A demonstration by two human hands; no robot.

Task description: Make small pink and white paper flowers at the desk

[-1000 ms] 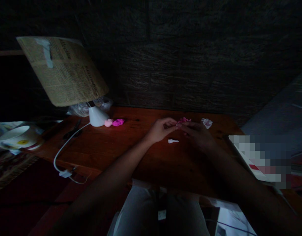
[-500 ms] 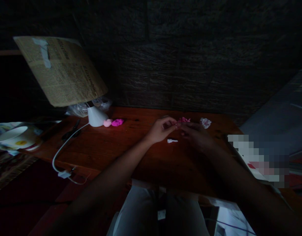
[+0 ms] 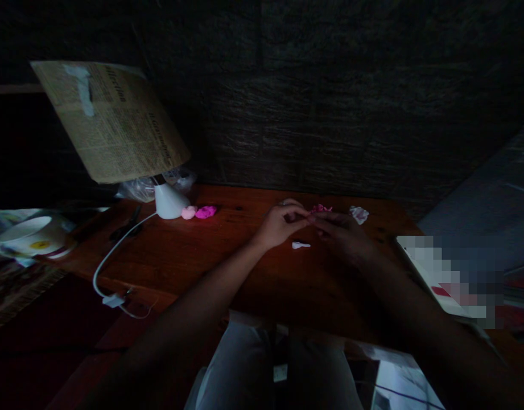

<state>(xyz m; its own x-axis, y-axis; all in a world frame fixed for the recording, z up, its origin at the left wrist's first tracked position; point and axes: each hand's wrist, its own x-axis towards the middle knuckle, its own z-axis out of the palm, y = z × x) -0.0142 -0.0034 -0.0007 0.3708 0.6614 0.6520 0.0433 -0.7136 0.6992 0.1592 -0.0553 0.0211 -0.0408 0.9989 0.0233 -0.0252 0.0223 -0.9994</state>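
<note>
My left hand (image 3: 281, 224) and my right hand (image 3: 341, 232) meet fingertip to fingertip over the wooden table. Both are closed in a pinch, and whatever small piece lies between the fingers is too dark and small to name. Just behind the fingertips sits a crinkled bright pink cluster (image 3: 322, 208), partly hidden by my right hand. A small white stick-like piece (image 3: 301, 245) with one thicker end lies on the table, below and between the hands. To the right rests a crumpled pale pink-white piece (image 3: 359, 214).
A lamp with a newspaper-covered shade (image 3: 112, 122) stands at the left, its white cord (image 3: 100, 259) running over the table's front edge. Beside its base are a pale pink lump (image 3: 189, 212) and a magenta lump (image 3: 206, 212). Dark scissors (image 3: 131, 225) and a white cup (image 3: 33, 238) lie farther left.
The whole view has shifted slightly, so things sit a little farther right. My hands stay together with fingertips meeting; only small finger movements show.
</note>
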